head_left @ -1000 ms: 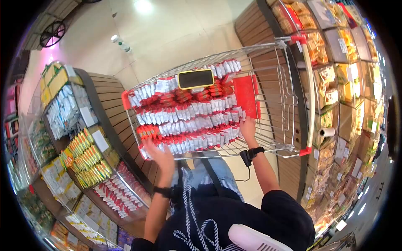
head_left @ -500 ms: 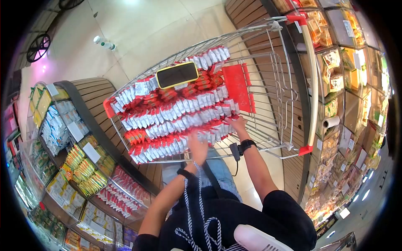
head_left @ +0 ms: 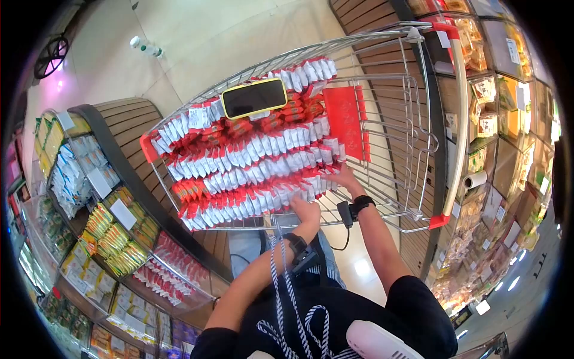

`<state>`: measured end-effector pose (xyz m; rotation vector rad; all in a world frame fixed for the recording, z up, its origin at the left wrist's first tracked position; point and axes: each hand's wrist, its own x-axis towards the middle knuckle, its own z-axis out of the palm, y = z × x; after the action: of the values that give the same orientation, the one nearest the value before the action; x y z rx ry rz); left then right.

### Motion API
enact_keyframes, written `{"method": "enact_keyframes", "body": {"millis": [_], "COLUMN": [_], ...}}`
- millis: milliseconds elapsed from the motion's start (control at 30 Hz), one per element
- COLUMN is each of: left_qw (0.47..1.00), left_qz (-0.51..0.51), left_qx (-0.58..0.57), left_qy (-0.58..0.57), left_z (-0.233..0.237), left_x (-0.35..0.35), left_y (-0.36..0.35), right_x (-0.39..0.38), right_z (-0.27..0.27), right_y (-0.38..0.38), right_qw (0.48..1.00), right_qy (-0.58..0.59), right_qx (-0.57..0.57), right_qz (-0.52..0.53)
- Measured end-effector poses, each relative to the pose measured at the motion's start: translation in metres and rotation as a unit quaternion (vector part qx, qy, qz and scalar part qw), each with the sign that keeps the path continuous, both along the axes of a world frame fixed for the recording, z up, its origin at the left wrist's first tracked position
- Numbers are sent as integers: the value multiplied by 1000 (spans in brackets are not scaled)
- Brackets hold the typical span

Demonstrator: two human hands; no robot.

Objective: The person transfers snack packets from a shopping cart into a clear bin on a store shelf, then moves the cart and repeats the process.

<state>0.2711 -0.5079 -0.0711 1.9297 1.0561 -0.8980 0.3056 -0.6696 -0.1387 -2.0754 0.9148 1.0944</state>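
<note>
Rows of small red and white packets (head_left: 239, 157) fill much of a wire shopping cart (head_left: 394, 224). My left hand (head_left: 306, 209) touches the front row near its right part, fingers bent over the packets; whether it grips one is unclear. My right hand (head_left: 347, 178) rests at the right end of the rows, fingers reaching to the packets there, its fingertips partly lost among them. A phone in a yellow case (head_left: 255, 99) lies on the back rows, screen up and dark. Beside the packets, a red panel (head_left: 347, 122) is on the cart's floor.
Shelf bins with packaged snacks (head_left: 113, 239) curve along the left. More snack shelves (head_left: 484, 125) stand on the right, past the cart's handle (head_left: 460, 119). A bottle (head_left: 146, 46) lies on the floor behind the cart. Thin straps (head_left: 281, 257) hang before my body.
My left hand has moved right along the front row, nearer to my right hand. My right hand stays at the end of the rows. The view has shifted slightly.
</note>
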Motion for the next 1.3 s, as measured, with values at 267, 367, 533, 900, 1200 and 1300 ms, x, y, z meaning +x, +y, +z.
{"method": "enact_keyframes", "body": {"millis": [267,367,533,900,1200,1300], "left_qw": [1000,999,999,988,940,915], "left_qz": [4,38,-37,-38,-12,56], "left_qx": [-15,-6,-10,-83,-79,-39], "left_qy": [21,2,3,-126,-331,-398], "left_z": [-1,-6,4,59,136,171], "left_x": [1,2,13,29,67,63], "left_y": [-13,-10,3,30,115,169], "right_x": [-3,0,-5,22,66,95], "right_z": [-4,4,3,98,177,206], "right_y": [-3,1,-6,12,88,146], "right_qw": [990,986,991,995,965,955], "right_qy": [-65,-76,-42,-39,-247,-270], "right_qx": [95,112,98,53,80,115], "right_qz": [-82,-102,-79,-80,-45,35]}}
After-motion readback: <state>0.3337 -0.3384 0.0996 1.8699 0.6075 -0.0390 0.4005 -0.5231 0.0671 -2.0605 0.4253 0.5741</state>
